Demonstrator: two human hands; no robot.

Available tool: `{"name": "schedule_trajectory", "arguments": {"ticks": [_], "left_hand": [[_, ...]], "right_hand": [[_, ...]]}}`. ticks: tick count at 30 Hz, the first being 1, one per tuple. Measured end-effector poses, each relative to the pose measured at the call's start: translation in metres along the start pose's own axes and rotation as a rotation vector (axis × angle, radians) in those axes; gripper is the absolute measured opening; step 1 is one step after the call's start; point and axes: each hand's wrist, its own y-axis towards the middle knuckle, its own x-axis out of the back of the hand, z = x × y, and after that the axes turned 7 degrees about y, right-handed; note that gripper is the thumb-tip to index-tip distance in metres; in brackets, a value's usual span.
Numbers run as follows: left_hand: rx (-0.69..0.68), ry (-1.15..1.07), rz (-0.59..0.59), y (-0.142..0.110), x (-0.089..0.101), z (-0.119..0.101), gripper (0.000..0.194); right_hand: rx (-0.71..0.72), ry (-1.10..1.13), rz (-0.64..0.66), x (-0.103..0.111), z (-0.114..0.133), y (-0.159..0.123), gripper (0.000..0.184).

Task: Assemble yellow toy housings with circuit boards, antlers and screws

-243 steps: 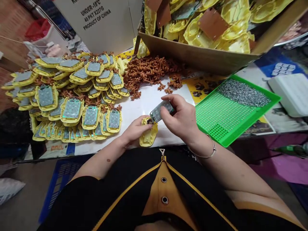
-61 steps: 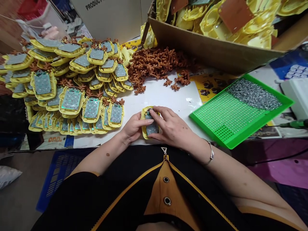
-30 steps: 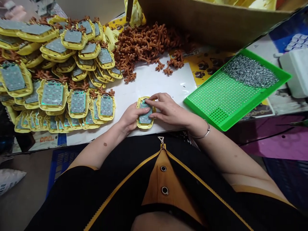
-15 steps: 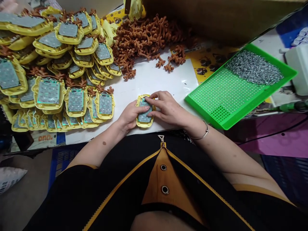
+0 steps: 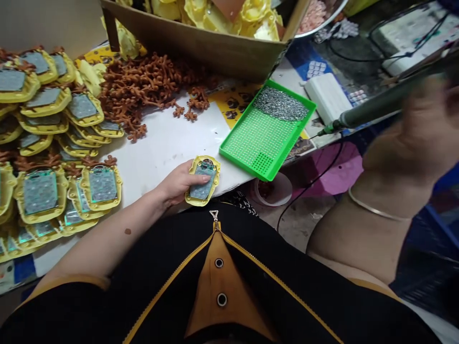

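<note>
the left hand clamps a yellow shell with its thumb over the grey board; the blurred right hand is at the dark screwdriver, its grip impossible to tell.

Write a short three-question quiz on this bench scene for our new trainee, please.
1. True or false: the left hand holds a yellow-rimmed piece.
2. What lies in the green tray? A) pink pieces; B) small metal pieces; C) white blocks.
3. Fill in: in the picture, the pile of brown parts lies to the ____ of the tray.

Key: 1 true; 2 B; 3 left.
</note>
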Motion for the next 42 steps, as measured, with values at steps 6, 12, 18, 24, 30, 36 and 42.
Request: {"name": "schedule_trajectory", "arguments": {"ticks": [6,12,18,24,30,36,42], "left_hand": [[0.098,0.031,0.112,0.02,-0.04,0.003,0.038],[0.121,0.005,0.039,0.017,-0.047,0.006,0.04],[0.127,-0.025,0.005,0.019,-0.047,0.005,0.049],[0.137,-0.032,0.002,0.02,-0.047,0.005,0.052],[0.143,-0.022,-0.011,0.019,-0.048,0.004,0.053],[0.144,-0.013,-0.006,0.02,-0.047,0.004,0.051],[0.153,-0.032,0.009,0.02,-0.048,0.006,0.046]], "right_hand": [[0.447,-0.139,0.244,-0.002,-0.019,0.001,0.029],[0.48,0.055,0.47,-0.032,-0.056,-0.035,0.026],[0.399,0.052,0.6,-0.039,-0.083,-0.048,0.023],[0.441,0.019,0.657,-0.037,-0.089,-0.043,0.017],[0.385,0.019,0.669,-0.035,-0.088,-0.047,0.022],[0.451,0.024,0.72,-0.038,-0.087,-0.045,0.019],[0.539,0.007,0.575,-0.056,-0.059,-0.059,0.014]]}}
